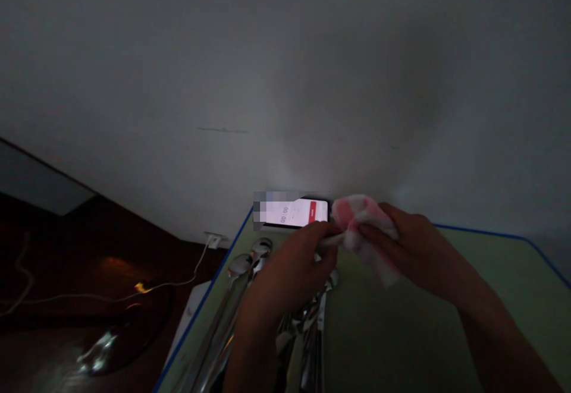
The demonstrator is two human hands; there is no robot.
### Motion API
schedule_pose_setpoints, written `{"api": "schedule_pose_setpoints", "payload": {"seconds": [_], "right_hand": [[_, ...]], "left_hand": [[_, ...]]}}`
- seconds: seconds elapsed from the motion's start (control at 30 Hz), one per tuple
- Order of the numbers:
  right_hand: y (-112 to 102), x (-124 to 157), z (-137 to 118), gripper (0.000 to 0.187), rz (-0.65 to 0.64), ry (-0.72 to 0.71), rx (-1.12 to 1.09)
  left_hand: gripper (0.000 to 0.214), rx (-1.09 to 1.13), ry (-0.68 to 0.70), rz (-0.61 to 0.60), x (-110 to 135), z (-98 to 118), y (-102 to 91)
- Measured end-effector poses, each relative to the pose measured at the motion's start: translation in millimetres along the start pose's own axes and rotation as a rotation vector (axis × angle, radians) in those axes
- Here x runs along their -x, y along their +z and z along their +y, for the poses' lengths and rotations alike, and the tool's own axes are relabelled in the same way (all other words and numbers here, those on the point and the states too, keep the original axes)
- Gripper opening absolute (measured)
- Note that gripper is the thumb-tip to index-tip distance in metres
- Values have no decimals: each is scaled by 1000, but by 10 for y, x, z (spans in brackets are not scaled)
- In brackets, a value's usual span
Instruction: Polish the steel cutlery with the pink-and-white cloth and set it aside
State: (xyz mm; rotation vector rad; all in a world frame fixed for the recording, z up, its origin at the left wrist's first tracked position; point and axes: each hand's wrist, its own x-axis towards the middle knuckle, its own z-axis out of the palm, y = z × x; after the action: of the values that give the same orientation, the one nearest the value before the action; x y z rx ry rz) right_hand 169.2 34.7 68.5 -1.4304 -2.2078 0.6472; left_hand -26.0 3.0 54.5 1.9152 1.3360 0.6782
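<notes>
I see the left hand (294, 268) pinching a utensil (329, 241) just before the phone (297, 212). The right hand (401, 241) grips a pink cloth (357, 217) around it.

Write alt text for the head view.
In dim light, the left hand holds a metal utensil while the right hand presses a pink-and-white cloth around it. Cutlery lies on the green table; a lit phone stands behind.

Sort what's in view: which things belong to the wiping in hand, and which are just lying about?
In hand:
- left hand, fingers gripping a utensil handle
- right hand, holding the pink-and-white cloth against it
- metal cutlery pile under the hands, on the green table

Lying about:
- lit phone by the wall
- white cable on the dark surface at left
</notes>
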Motion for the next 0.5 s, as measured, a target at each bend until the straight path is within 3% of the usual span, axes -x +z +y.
{"api": "schedule_pose_setpoints", "payload": {"seconds": [0.5], "right_hand": [[-114,56,23,35,7,-21,-9]], "left_hand": [[29,-87,31,6,14,155,36]]}}
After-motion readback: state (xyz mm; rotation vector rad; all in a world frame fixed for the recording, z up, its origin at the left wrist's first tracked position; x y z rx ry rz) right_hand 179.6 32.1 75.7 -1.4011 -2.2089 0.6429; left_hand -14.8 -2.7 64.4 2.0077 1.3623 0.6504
